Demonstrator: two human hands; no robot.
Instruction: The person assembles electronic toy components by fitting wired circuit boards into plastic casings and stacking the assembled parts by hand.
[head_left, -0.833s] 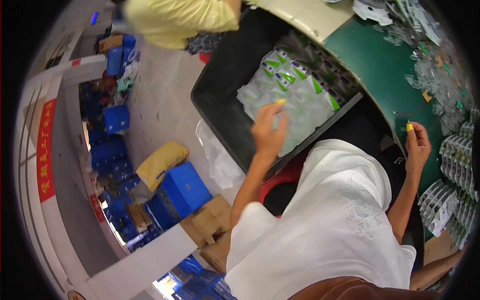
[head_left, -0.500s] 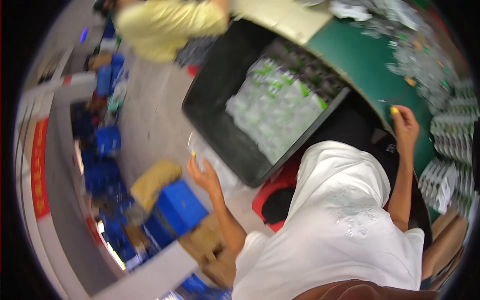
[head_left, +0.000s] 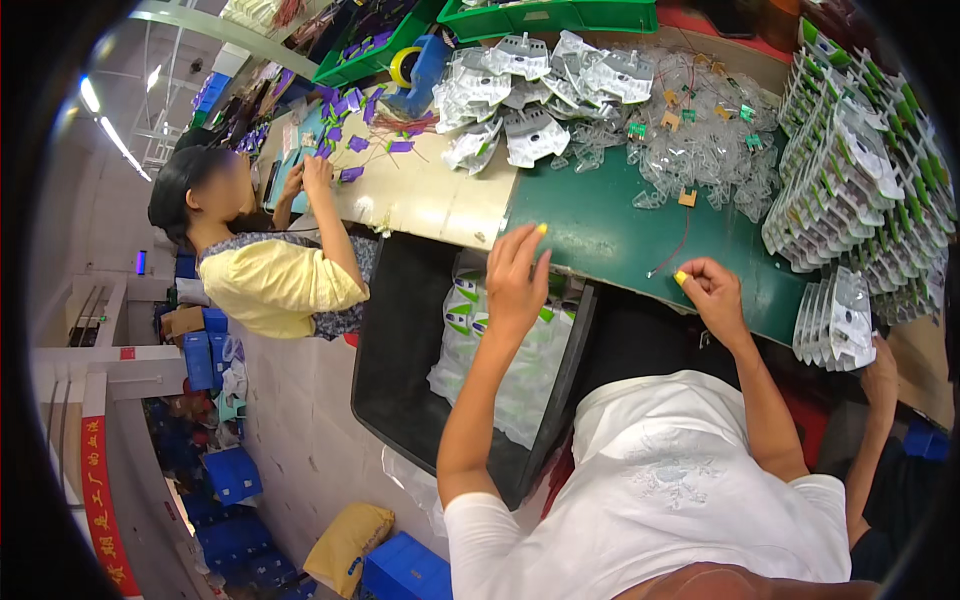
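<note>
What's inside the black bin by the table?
Inside the black bin: white-and-green pieces, seemingly in translucent plastic. The left forearm covers some; whatever lies beneath the top layer is hidden.

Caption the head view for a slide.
Left hand near a black bin, right hand at the edge of the green tabletop, clear plastic parts heaped beyond.

A loose white top [head_left: 620, 535] with short sleeves [head_left: 480, 540] and a pale, branching motif [head_left: 675, 477] on its front spread toward five o'clock, while bright yellow fingertip caps [head_left: 541, 229] showed on both hands [head_left: 515, 285].
</note>
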